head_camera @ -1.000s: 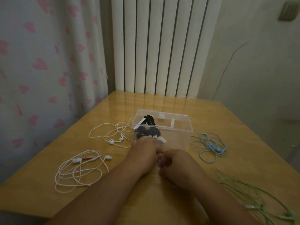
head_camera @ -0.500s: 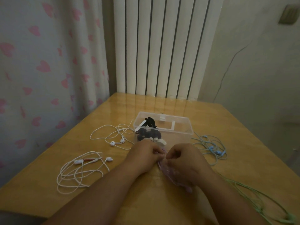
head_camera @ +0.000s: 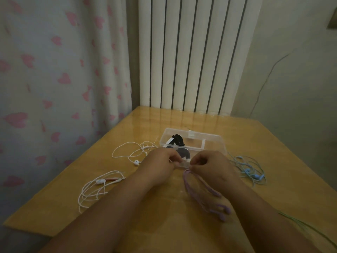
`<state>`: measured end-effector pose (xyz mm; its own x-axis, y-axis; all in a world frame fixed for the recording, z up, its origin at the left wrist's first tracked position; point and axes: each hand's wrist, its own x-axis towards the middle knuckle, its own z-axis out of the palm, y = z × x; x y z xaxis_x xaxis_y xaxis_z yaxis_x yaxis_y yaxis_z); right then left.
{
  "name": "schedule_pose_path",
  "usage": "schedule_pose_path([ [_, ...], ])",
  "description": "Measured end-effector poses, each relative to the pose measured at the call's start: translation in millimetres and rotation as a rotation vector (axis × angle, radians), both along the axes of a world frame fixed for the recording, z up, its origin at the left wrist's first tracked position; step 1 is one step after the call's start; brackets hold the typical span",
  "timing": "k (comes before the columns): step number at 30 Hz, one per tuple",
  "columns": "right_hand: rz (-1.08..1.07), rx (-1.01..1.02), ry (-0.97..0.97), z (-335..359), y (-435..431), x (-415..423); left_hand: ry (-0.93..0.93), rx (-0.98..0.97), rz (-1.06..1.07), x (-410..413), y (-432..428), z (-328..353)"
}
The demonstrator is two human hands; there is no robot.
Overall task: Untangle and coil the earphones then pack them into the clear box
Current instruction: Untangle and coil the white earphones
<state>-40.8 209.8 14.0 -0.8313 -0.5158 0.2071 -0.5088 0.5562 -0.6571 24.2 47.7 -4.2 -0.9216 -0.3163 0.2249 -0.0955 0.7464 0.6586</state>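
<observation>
Left grip: the left hand [head_camera: 160, 164] has its fingers curled and pinches one end of a pale piece [head_camera: 182, 164] held between both hands; what the piece is cannot be told.
Right grip: the right hand [head_camera: 213, 166] is closed in a pinch on the top of the purple earphones [head_camera: 199, 190], just where the cord meets the pale piece.
Purple earphones: gathered in long loops that hang from the right fingers toward the person, the lower end with the buds lying on the counter [head_camera: 273, 143] beside the right forearm.
Clear box: the clear box [head_camera: 209, 135] stands open on the counter just behind both hands; its left part holds a black and white bundle [head_camera: 177, 141], partly hidden by the knuckles.
Left of the hands: one set of white earphones [head_camera: 134, 150] lies loose near the box, and a second white set [head_camera: 98, 187] with a reddish part lies closer to the counter's near edge.
Right of the hands: blue earphones [head_camera: 250, 170] lie tangled beside the right wrist; a green cord [head_camera: 306, 229] runs off toward the lower right corner.
Behind: a white radiator [head_camera: 191, 52] stands past the counter's far edge, and a curtain [head_camera: 54, 70] with pink hearts hangs on the left.
</observation>
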Motion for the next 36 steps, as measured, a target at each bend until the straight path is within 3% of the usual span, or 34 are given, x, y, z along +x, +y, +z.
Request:
schedule_pose_path([
  [11, 0.19, 0.041, -0.025, -7, -70, 18, 0.155, 0.052, 0.23, 54, -67, 6],
  [18, 0.371, 0.163, -0.079, -11, -115, 40, 0.092, 0.113, 0.359, 88, -95, -15],
  [26, 0.565, 0.253, -0.129, -26, -137, 62, -0.07, 0.007, 0.49, 116, -117, -32],
  [31, 0.481, 0.243, 0.036, -39, -135, 69, -0.158, -0.094, 0.315, 135, -128, -35],
  [36, 0.487, 0.269, 0.151, -39, -131, 69, -0.122, -0.101, 0.328, 126, -123, -29],
])
